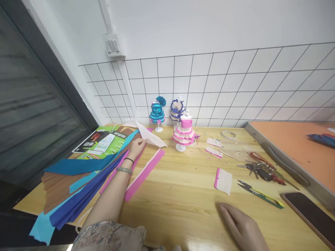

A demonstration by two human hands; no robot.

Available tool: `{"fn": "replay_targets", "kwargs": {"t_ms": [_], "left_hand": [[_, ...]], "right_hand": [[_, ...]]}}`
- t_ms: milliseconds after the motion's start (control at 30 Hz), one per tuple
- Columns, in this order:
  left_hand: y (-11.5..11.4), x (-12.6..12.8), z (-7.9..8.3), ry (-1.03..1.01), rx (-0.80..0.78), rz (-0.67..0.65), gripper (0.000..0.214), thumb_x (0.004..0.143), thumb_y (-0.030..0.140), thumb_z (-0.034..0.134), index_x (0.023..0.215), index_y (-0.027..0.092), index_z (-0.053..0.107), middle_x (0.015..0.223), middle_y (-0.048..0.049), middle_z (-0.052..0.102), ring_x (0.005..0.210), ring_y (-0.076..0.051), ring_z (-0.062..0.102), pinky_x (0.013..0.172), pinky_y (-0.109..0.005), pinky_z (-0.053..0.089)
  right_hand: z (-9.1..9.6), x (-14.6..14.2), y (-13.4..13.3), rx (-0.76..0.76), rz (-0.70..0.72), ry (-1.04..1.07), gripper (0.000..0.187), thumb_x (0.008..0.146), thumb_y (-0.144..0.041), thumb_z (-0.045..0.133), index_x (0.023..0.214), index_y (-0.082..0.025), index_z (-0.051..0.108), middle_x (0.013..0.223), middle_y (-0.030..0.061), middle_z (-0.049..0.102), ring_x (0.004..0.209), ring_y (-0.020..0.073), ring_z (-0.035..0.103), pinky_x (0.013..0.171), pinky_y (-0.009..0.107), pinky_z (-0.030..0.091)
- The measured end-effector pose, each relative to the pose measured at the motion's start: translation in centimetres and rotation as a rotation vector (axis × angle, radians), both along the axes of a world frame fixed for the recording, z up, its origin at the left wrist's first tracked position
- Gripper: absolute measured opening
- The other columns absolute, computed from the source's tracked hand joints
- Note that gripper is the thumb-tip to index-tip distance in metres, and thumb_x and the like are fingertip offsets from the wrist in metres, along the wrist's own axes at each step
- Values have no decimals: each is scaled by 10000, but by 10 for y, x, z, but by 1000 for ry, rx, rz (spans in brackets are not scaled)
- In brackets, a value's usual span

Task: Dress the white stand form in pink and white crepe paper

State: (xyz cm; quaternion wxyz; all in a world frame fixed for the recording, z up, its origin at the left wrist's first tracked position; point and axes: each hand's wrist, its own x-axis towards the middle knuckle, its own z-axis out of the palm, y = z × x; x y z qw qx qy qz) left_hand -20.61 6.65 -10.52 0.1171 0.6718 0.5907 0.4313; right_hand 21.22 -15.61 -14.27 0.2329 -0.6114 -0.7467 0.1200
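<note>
White crepe paper sheet [153, 137] lies near the table's [183, 195] far left part, atop a fan of blue, brown and pink paper strips [86, 184], left hand [137, 147] pinching its near edge, fingers closed on it. Right hand [242, 226] rests flat at the near edge, fingers loose, grasping nothing, just short of a small pink-edged white piece [223, 180]. Pink paper-dress doll [183, 134] stands beside the sheet; snips [259, 194], keys [258, 170] and phone [310, 214] lie toward the right edge.
</note>
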Motion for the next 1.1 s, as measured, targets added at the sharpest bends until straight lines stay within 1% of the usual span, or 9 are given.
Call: {"fn": "replay_targets", "kwargs": {"t_ms": [133,267,400,600,700,867,1000,1100], "left_hand": [[-11,-1,0,-6,-3,7,326,823,383,471,781,150,694,863,-61,696,845,-180,626,811,-295,474],[-14,3,0,-7,-6,4,311,820,367,482,888,145,689,965,-83,689,936,-197,615,878,-326,461],[-19,15,-5,23,-39,-70,299,815,340,498,945,142,682,1010,-99,685,947,-202,624,880,-345,476],[-35,31,-10,133,-75,-192,264,812,276,515,987,149,666,1053,-98,670,974,-205,618,902,-356,474],[-39,37,-11,180,-75,-213,273,821,251,511,1042,155,638,1084,-95,649,1015,-205,598,925,-356,463],[-43,51,-12,252,-67,-233,335,824,221,505,1143,146,573,1168,-114,594,1104,-220,544,987,-389,420],[-50,63,-9,298,-57,-300,351,808,211,518,1151,154,567,1185,-108,584,1108,-212,544,992,-365,426],[-57,70,-6,303,-36,-326,336,807,197,517,1134,152,579,1163,-109,599,1108,-216,544,997,-371,423]], "right_hand": [[0,1,0,-3,-6,-27,365,898,-439,385,930,-241,690,1012,26,712,909,212,678,757,279,562],[0,2,0,6,-1,-41,367,893,-445,392,930,-239,694,1004,28,715,901,212,681,748,271,564],[-3,3,1,5,-1,-53,365,891,-454,392,931,-246,690,996,11,717,902,205,681,756,272,564],[-2,4,0,16,9,-86,364,893,-446,387,934,-245,689,1006,14,714,908,204,679,758,268,563],[-1,4,0,20,9,-92,359,886,-452,397,939,-247,688,1013,8,712,919,203,676,761,265,564],[-5,7,1,22,17,-116,363,886,-465,387,938,-263,684,1013,-15,711,914,195,679,757,262,567],[-9,7,1,59,27,-141,367,885,-467,384,935,-261,684,998,-11,715,897,195,684,741,255,570],[-10,7,1,79,44,-156,369,889,-462,376,934,-261,682,987,-11,719,884,191,687,727,248,572]]}}
